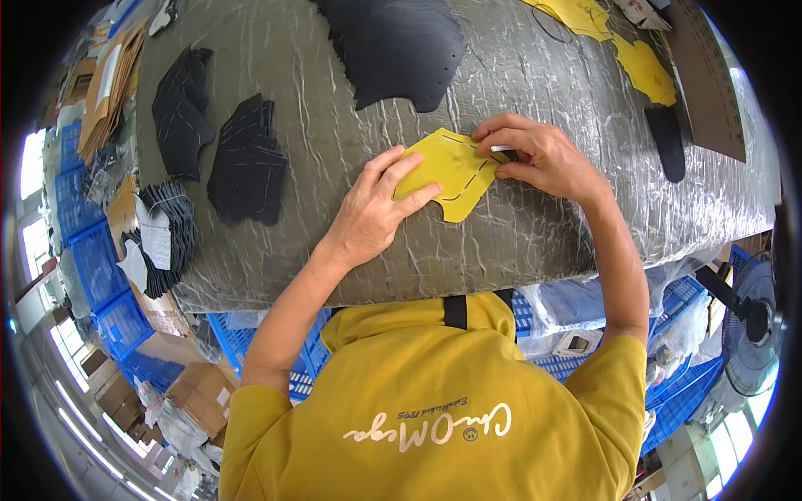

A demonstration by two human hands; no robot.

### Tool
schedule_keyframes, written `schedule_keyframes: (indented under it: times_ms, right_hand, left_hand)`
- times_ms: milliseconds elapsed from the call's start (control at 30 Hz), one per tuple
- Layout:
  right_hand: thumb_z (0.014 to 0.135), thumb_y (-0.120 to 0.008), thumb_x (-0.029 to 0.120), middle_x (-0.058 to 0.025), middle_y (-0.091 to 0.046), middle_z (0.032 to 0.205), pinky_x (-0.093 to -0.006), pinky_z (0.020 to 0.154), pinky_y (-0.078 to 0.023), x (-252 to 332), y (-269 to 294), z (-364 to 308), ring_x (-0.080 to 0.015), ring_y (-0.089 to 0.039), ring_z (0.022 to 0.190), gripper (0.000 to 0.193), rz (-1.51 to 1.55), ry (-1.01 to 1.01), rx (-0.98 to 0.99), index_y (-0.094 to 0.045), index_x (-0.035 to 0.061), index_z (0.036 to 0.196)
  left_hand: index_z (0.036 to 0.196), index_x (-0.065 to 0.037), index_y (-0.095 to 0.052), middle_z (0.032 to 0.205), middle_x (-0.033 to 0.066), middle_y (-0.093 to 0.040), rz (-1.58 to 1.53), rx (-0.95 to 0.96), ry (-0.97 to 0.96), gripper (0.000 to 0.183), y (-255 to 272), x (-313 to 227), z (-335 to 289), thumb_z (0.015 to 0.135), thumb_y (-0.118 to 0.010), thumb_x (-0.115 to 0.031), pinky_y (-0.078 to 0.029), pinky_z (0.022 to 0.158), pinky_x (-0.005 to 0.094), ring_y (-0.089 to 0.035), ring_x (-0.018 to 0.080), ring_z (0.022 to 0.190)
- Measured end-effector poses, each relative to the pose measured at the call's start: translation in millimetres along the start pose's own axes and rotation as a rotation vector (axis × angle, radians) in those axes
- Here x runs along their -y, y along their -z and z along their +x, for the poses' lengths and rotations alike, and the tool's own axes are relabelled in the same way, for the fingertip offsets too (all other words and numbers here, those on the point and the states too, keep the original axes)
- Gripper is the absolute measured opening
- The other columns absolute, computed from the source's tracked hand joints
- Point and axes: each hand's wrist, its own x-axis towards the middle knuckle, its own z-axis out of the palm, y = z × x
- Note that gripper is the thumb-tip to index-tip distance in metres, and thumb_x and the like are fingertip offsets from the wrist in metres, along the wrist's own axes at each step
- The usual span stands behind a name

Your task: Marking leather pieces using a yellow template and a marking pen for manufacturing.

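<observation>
A yellow pattern template [455, 163] with dark slots along its edges lies on the table in front of me. My left hand [376, 196] presses on its left part, fingers spread and holding nothing. At the template's right edge, my right hand [543, 159] pinches a small silver-and-dark tool [504, 152], mostly covered by the fingers. Beyond the template is a stack of black cut pieces [397, 50]. Two smaller groups of marked black pieces, one farther left [182, 113] and one nearer [248, 163], lie to the left.
The table top [334, 250] has a wrinkled, shiny cover. More yellow templates [643, 71] and a dark insole-shaped piece [666, 144] lie at right beside a cardboard sheet [702, 79]. Tied black pieces [177, 238] sit at the left edge. A fan [756, 326] stands at lower right.
</observation>
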Motion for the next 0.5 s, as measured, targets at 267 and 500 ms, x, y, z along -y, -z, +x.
schedule_keyframes:
  times_ms: [267, 500]
  right_hand:
    - [0.077, -0.077, 0.001, -0.0022, -0.068, 0.128, -0.0367, 0.087, -0.059, 0, -1, 0, -0.0259, -0.071, 0.104, 0.035, -0.047, -0.001, -0.002, -0.073, 0.0051, 0.111]
    - [0.076, -0.076, -0.002, -0.0045, -0.066, 0.129, -0.0341, 0.075, -0.057, -2, 0, 3, -0.0236, -0.069, 0.101, 0.035, 0.013, 0.031, 0.013, -0.072, 0.0067, 0.110]
  left_hand:
    - [0.126, -0.014, -0.070, 0.140, 0.0120, -0.055, 0.217, 0.042, -0.004, 0.045, 6, -20, 4, 0.084, -0.062, -0.001, -0.046, 0.110, 0.0455, -0.050, 0.0330, 0.133]
    - [0.131, 0.015, -0.057, 0.142, 0.0293, -0.051, 0.423, 0.133, 0.080, 0.052, -7, -65, 3, 0.085, -0.057, -0.010, -0.050, 0.106, 0.0414, -0.051, 0.0416, 0.130]
